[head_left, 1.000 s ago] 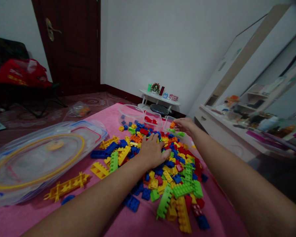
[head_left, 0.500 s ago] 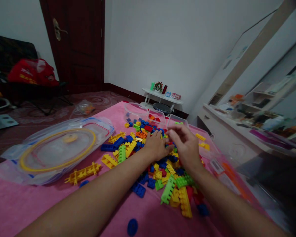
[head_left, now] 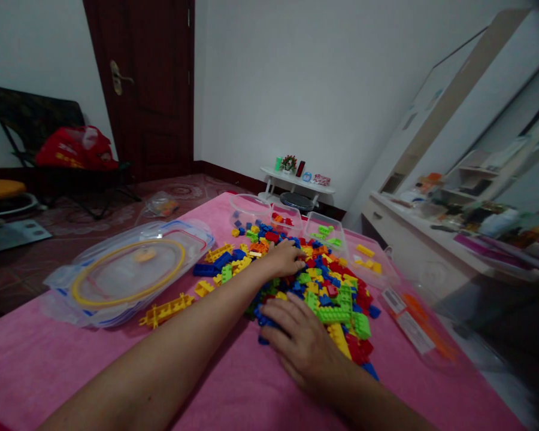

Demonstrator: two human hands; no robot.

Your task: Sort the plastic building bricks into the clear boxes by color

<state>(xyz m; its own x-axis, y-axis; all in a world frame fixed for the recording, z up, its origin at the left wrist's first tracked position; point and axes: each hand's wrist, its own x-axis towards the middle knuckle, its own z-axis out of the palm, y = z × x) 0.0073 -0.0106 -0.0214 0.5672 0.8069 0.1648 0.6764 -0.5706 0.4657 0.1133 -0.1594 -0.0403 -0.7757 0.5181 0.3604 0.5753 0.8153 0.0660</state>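
A heap of coloured building bricks (head_left: 323,287) lies on a pink cloth (head_left: 94,365). My left hand (head_left: 284,258) rests palm down on the far side of the heap, fingers stretched out over the bricks. My right hand (head_left: 303,341) lies flat at the near edge of the heap, fingers spread, touching blue bricks. Neither hand holds anything that I can see. Small clear tubs stand behind the heap: one with red bricks (head_left: 282,220), one with green bricks (head_left: 327,230), one with yellow bricks (head_left: 367,252) and an orange-filled one (head_left: 420,326) at the right.
Clear plastic lids with a yellow ring (head_left: 130,272) lie at the left, a yellow lattice piece (head_left: 165,311) in front of them. A white dresser (head_left: 435,239) stands at the right, a small white table (head_left: 296,179) behind, a dark door (head_left: 148,84) and a chair with a red bag (head_left: 74,155) at the back left.
My right hand has come down from above the heap's middle to its near edge and now lies flat. My left hand has stayed on the heap. The view has shifted left.
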